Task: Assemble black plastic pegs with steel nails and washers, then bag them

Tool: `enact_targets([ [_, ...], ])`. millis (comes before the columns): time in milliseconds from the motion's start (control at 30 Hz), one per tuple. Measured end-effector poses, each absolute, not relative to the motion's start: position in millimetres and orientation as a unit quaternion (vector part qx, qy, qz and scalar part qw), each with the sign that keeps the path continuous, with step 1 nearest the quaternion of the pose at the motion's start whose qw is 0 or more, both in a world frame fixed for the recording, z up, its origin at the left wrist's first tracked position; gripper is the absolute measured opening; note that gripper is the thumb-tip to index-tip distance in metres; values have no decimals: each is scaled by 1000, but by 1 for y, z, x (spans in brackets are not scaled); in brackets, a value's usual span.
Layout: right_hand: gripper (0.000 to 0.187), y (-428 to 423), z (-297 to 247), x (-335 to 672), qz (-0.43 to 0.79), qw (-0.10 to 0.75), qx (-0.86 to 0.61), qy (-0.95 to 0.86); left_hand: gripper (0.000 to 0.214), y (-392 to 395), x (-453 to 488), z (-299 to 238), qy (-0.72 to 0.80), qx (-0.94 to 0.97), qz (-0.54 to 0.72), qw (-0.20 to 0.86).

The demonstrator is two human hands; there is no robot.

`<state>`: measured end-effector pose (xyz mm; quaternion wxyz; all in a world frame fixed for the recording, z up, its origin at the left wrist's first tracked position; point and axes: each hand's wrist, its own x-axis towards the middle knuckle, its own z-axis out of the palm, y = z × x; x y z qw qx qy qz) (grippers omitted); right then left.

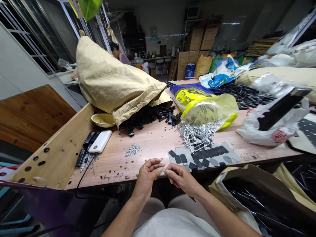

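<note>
Just over the table's front edge, my left hand [151, 171] and my right hand [179, 176] meet with thumbs and forefingers pinched. Between their fingertips shows a tiny shiny metal piece [164, 170], too small to name. Beyond my right hand lies a grey sheet with black rounded stick-on pads [182, 158]. Behind that sheet, a pile of long silvery screws or pins [197, 135] spills from a yellow and blue plastic bag [192, 93]. A small heap of metal nuts [132, 149] sits to the left, beyond my left hand.
A large tan sack [111, 75] spills black plastic parts [158, 113] onto the table. A white power bank [100, 141] with a cable lies left, near a wooden side board [54, 148]. At right are a white plastic bag [274, 128] and an open sack [217, 184]. A person [123, 58] is in the background.
</note>
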<state>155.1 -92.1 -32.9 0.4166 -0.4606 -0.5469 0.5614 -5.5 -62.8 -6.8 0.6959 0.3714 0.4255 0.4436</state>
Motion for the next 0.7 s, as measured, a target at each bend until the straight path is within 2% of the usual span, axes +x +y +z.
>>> enact_targets([
  [67, 29, -94, -32, 157, 518, 417, -483, -571, 41, -63, -4, -7, 422, 370, 433, 706],
  [167, 26, -95, -28, 159, 413, 405, -519, -629, 26, -61, -1, -12, 439, 410, 428, 676],
  [267, 24, -95, -25, 161, 340, 393, -535, -666, 26, -58, 0, -18, 454, 456, 416, 643],
  [333, 27, -94, -26, 161, 364, 395, -531, -656, 24, -57, 0, -20, 452, 473, 408, 636],
  [500, 42, -90, -31, 163, 574, 397, -478, -534, 21, -54, -2, -15, 435, 484, 394, 649],
  [700, 41, -90, -29, 163, 512, 450, -495, -539, 26, -51, 7, -16, 431, 467, 404, 658],
])
